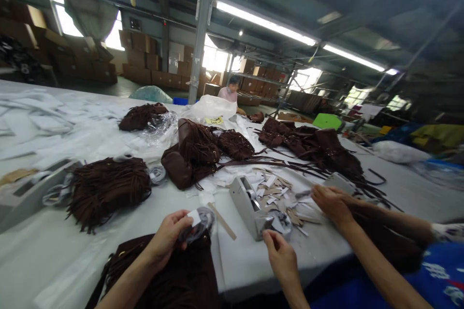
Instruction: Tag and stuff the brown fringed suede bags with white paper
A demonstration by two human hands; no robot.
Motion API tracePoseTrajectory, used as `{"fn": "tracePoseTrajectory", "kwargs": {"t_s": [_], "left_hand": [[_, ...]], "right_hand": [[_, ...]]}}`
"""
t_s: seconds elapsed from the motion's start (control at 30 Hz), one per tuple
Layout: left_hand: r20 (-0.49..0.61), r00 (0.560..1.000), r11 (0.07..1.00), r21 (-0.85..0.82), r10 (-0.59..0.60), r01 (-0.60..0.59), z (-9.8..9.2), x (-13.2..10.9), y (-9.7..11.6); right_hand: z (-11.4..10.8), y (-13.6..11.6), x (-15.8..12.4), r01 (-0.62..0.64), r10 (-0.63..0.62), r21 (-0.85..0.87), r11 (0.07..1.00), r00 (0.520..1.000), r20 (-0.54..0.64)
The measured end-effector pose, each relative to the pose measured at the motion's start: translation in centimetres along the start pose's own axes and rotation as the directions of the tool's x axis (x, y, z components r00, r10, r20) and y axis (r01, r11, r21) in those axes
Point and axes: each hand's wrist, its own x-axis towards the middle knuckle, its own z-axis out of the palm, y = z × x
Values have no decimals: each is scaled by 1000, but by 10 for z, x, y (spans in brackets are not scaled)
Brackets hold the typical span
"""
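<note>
My left hand point(168, 237) is closed on a grey foam-wrapped part point(203, 220) with a small white paper tag on it. It rests over a brown suede bag point(181, 280) at the table's near edge. My right hand point(281, 253) is curled in a pinch just in front of a grey tape dispenser point(248, 205); what the fingertips hold is too small to make out. A thin wooden stick point(223, 221) lies between my hands.
A co-worker in blue reaches in from the right, with a hand point(331, 203) over scattered paper scraps point(275, 188). Brown fringed bags point(105, 188) lie in heaps on the white table point(253, 260). Another person sits at the far side. Cartons line the back wall.
</note>
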Motion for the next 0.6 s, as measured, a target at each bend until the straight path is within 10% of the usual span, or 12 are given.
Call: {"fn": "tracePoseTrajectory", "kwargs": {"t_s": [0.27,0.6], "left_hand": [[0,984,963,209,177,-173,14,-8,-2],[-14,965,918,313,262,-245,20,-18,0]], "right_hand": [[69,-124,-55,-29,-286,575,818,846,450],[95,-128,-58,-108,-158,502,858,875,457]]}}
